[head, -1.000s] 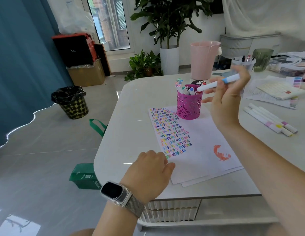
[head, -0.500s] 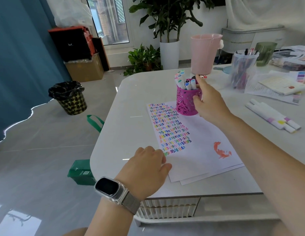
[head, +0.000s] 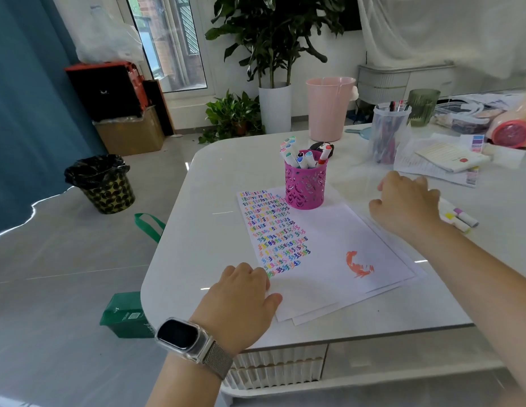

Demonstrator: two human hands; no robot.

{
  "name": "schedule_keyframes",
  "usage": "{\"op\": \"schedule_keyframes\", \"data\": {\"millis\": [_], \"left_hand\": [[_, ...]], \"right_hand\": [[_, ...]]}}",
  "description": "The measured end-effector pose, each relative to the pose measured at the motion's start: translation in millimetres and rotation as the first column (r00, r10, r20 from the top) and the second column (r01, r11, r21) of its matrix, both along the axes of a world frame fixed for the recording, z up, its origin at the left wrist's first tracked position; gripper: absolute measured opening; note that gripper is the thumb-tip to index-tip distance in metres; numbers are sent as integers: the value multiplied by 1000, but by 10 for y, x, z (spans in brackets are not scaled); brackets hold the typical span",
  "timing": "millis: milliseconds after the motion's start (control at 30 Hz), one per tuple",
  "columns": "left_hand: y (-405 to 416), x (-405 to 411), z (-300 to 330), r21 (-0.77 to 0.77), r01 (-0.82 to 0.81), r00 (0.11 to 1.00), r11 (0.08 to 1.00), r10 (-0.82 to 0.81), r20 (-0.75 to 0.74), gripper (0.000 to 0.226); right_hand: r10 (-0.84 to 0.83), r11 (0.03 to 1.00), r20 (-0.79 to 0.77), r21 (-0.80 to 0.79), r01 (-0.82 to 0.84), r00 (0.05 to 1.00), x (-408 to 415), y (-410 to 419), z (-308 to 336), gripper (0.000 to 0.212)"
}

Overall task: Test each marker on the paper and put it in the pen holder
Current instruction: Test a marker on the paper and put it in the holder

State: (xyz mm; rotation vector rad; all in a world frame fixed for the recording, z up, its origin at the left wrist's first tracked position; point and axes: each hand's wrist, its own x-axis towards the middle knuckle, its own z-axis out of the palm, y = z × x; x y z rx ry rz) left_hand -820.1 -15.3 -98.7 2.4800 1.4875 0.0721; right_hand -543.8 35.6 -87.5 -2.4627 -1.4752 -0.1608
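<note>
White-barrelled markers [head: 458, 214] lie on the desk [head: 214, 177] beneath my right hand [head: 405, 204], which hovers empty, fingers relaxed. They are judged light, rigid and smooth; grip mid-barrel. My left hand [head: 241, 301] presses the paper [head: 329, 230] flat. The pen holder [head: 305, 186] stands upright on the paper's far edge, with open desk between.

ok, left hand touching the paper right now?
Touching. The head view shows the left hand resting on the near-left corner of the paper, fingertips and thumb lying on the sheet.
</note>
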Motion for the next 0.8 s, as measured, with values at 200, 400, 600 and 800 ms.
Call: {"op": "schedule_keyframes", "data": {"millis": [200,400,600,800], "left_hand": [[2,-17,-12,-19,-6,1000,1000,6,5,34],[28,-28,-11,-29,-12,1000,1000,13,18,32],[41,-27,-4,-42,-11,1000,999,12,23,31],[47,-36,-18,-52,-12,1000,999,13,20,32]], "right_hand": [[-160,947,59,-273,170,985,259,-145,-138,47],[-173,939,-11,-303,162,985,270,-143,-216,48],[-206,928,13,-315,199,979,299,-146,-288,55],[-190,934,106,-287,213,976,148,-33,-365,46]]}}
